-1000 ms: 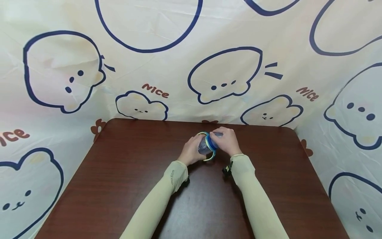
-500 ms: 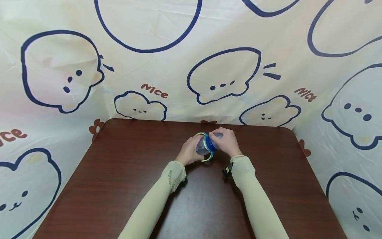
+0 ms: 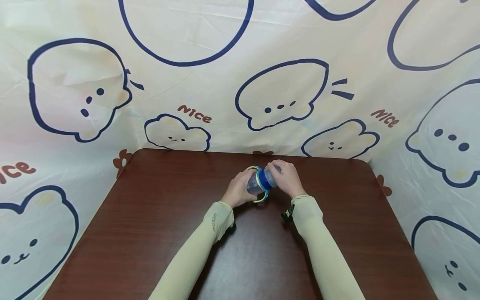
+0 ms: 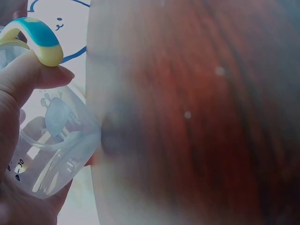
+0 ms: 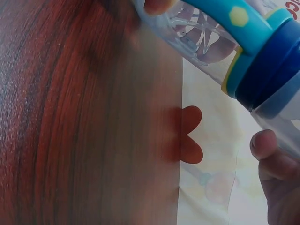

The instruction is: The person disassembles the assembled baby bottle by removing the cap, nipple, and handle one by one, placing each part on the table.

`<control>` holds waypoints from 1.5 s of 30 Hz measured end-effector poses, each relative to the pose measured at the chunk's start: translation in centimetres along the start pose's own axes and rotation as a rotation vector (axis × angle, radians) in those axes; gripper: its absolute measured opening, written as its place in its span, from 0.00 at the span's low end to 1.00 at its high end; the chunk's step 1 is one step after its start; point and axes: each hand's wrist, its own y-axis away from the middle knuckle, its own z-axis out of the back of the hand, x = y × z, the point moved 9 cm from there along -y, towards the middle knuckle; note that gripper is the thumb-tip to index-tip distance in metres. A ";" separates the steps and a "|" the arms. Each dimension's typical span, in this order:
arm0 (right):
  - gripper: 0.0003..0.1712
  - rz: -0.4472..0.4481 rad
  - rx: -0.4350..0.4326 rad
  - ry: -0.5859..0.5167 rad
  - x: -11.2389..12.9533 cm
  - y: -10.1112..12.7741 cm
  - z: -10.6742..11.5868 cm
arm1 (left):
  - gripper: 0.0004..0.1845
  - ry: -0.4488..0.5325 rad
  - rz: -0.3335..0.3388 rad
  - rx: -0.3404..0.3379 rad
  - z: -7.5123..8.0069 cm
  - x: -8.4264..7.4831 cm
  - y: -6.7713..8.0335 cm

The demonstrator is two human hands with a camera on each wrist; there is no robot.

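Observation:
A clear two-handled baby bottle [image 3: 254,186] lies on its side in the air between my hands, above the brown table. My left hand [image 3: 237,189] grips its clear body, which bears printed marks. In the left wrist view the left thumb [image 4: 40,75] presses by a turquoise and yellow handle [image 4: 40,37]. A dark blue collar [image 5: 269,65] circles the bottle's neck. My right hand [image 3: 286,178] is at the clear cap [image 3: 269,176] beyond the collar, fingers bent about it. Right fingertips [image 5: 264,144] show right at the cap's edge.
The brown wooden table [image 3: 157,216] spreads under both arms. A pale cloth [image 3: 221,87] with cartoon outlines hangs behind and on both sides. A dark wrist device [image 3: 287,213] sits under the right cuff.
The bottle has shifted slightly left with my left hand. My right fingers have moved on the cap, and more of the clear cap shows now.

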 end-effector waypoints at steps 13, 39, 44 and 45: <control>0.24 -0.052 0.004 -0.070 -0.8 0.1 0.5 | 0.51 0.017 0.006 -0.014 0.2 0.1 0.2; 0.30 -0.189 0.071 -0.249 -3.7 1.1 2.6 | 0.51 0.007 -0.006 -0.017 0.0 0.0 0.2; 0.30 -0.184 0.062 -0.269 -3.7 1.1 2.8 | 0.52 0.002 -0.002 -0.020 0.2 0.0 0.2; 0.30 -0.186 0.061 -0.269 -3.8 1.1 2.9 | 0.52 0.002 0.000 -0.018 0.2 0.0 0.2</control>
